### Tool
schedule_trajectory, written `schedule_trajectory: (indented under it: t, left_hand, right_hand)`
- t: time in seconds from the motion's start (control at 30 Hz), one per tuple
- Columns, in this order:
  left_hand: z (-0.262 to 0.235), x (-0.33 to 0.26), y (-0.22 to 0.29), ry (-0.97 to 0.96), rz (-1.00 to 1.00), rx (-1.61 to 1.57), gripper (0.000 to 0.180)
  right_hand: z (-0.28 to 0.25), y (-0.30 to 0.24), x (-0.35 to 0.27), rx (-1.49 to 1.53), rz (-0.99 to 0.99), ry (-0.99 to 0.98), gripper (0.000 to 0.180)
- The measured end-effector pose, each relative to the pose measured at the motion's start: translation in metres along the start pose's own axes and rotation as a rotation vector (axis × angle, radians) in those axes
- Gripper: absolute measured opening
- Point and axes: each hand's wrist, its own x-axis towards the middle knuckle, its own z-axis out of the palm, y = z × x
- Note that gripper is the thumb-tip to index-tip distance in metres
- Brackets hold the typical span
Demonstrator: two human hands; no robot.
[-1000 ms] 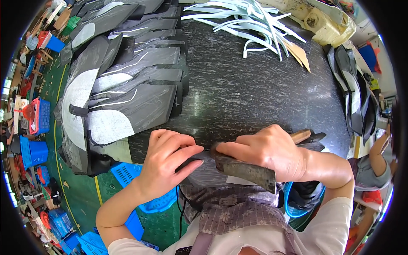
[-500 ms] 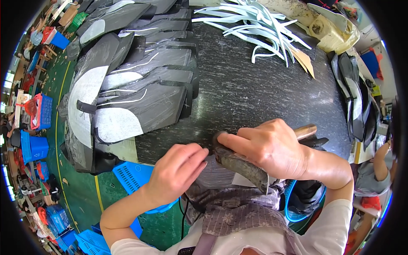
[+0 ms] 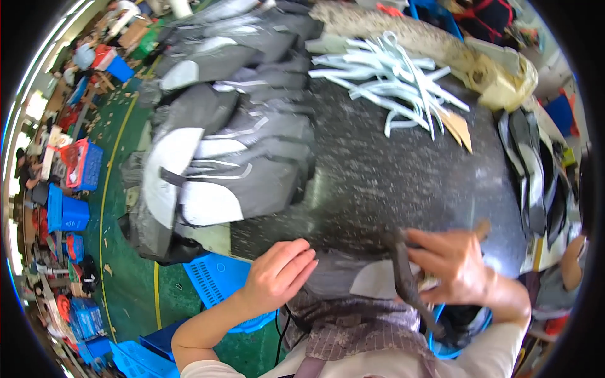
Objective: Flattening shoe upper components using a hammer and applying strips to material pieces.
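My right hand [image 3: 455, 261] is closed around a hammer; its wooden handle [image 3: 482, 229] sticks out past the hand. The hammer's long, curved dark metal head [image 3: 406, 277] hangs to the left of my fingers, over the right part of a dark grey panel [image 3: 331, 274]. This panel lies along the front edge of the work table and has a white rounded patch [image 3: 372, 279]. At its left end my left hand [image 3: 280, 271] is closed with fingers together, fingertips on the panel's edge. The hand covers that end.
Overlapping dark panels with white patches [image 3: 252, 189] are stacked on the left of the black tabletop [image 3: 372, 189]. Pale blue strips [image 3: 403, 82] lie at the back, beside a yellowish wrapped roll [image 3: 504, 79]. More dark panels [image 3: 532, 170] stand right. Blue baskets [image 3: 220, 277] sit below the table.
The hammer has turned and moved right, off the table edge, uncovering the panel's white patch. My left hand stays at the panel's left end. The whole view has shifted a little.
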Motion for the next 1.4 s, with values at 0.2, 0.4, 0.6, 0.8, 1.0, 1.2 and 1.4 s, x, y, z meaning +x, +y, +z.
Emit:
schedule_trajectory:
  t: [0.2,0.4,0.6,0.8,1.0,1.2,1.4]
  left_hand:
    - [-0.01,0.019,0.0,0.216,-0.271,-0.196,0.011]
    - [-0.01,0.027,0.001,0.206,-0.118,0.048,0.009]
    - [-0.085,0.075,-0.043,0.481,-0.184,-0.101,0.006]
    - [-0.171,0.114,-0.169,0.164,-0.731,0.118,0.019]
    - [-0.153,0.092,-0.164,0.205,-0.529,-0.116,0.02]
    - [-0.146,0.111,-0.209,0.082,-0.459,0.009,0.022]
    - [-0.154,0.162,-0.202,-0.064,-0.22,0.296,0.028]
  right_hand:
    - [0.01,0.006,-0.107,-0.316,0.207,0.186,0.063]
    - [-0.095,0.129,-0.223,-0.793,1.156,0.549,0.048]
    - [-0.085,0.22,-0.293,-0.747,1.401,0.436,0.057]
    - [-0.076,0.19,-0.241,-0.849,1.04,0.636,0.05]
    - [-0.052,0.08,-0.063,-0.362,0.407,0.541,0.023]
    - [-0.003,0.067,0.121,-0.142,-0.106,0.24,0.037]
    - [0.037,0.028,0.27,-0.042,-0.396,0.499,0.045]
